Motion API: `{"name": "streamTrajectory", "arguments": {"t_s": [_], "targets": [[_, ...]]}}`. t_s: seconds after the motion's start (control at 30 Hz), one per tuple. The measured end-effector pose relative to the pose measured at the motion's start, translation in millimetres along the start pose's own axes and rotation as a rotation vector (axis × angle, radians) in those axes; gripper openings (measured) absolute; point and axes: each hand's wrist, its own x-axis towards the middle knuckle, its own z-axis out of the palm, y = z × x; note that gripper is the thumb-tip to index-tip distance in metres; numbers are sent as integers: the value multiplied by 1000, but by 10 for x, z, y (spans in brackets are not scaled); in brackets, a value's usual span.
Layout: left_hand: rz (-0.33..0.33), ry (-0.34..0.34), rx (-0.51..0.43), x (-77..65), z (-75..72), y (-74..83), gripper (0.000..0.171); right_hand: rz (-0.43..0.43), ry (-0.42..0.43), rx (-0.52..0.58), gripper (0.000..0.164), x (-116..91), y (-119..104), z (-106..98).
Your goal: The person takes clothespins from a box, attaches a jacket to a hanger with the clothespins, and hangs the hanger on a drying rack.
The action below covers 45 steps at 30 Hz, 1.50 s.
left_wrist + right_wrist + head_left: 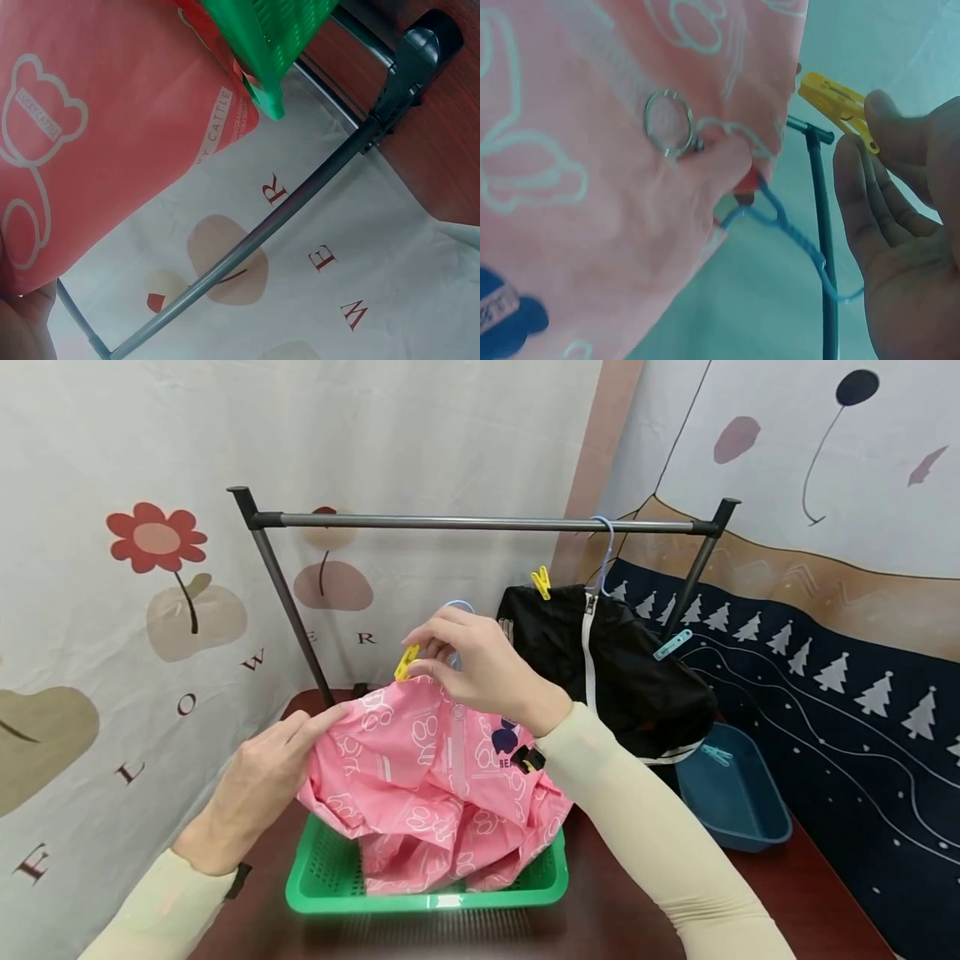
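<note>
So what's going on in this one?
A person is handling a pink jacket above a green basket. The left hand grips the jacket's edge, while the right hand pinches a yellow clip at its shoulder; whether the clip bites the cloth is hard to tell. A blue hanger shows at the neck, its hook off the rail. A black jacket, with clips on it, already hangs from that rail.
</note>
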Motion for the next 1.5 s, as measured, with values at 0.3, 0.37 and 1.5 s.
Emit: {"name": "streamTrajectory", "arguments": {"t_s": [0.3,0.37,1.5], "targets": [[32,29,5,15,9,-10,54,-13,42,-27,7,141,-145,114],[32,34,-3,14,11,-10,50,-2,46,-37,6,196,-182,138],[52,155,45,120,130,26,52,263,-359,-210,31,297,-430,366]]}}
